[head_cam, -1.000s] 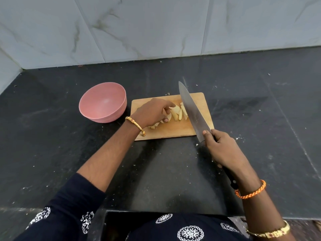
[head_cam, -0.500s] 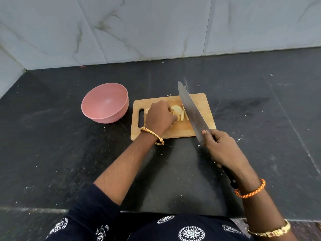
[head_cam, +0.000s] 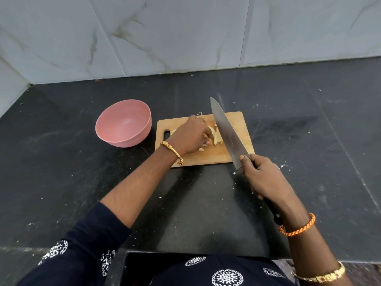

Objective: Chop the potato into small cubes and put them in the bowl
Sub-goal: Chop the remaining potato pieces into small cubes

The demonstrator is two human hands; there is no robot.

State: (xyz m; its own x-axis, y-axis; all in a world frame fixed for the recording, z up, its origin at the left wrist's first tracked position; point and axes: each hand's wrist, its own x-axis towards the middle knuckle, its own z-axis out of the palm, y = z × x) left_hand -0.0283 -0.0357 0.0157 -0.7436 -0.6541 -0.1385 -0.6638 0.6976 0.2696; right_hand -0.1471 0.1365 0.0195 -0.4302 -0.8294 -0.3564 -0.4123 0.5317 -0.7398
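Observation:
Pale potato pieces (head_cam: 216, 136) lie in a heap on a wooden cutting board (head_cam: 235, 124). My left hand (head_cam: 190, 135) sits on the heap with its fingers curled round the pieces, hiding most of them. My right hand (head_cam: 262, 178) grips the black handle of a large chef's knife (head_cam: 225, 131). The blade slants over the board just right of the potato, tip pointing away from me. A pink bowl (head_cam: 123, 123) stands left of the board and looks empty.
A dark stone counter (head_cam: 82, 182) carries everything, with white crumbs scattered on it. A marble-tiled wall (head_cam: 185, 34) closes the back and the left corner. The counter's front edge runs just below my arms.
My left hand has drawn back over the heap and gathered the pieces under curled fingers. The board's handle slot is now uncovered. The knife and right hand have barely moved.

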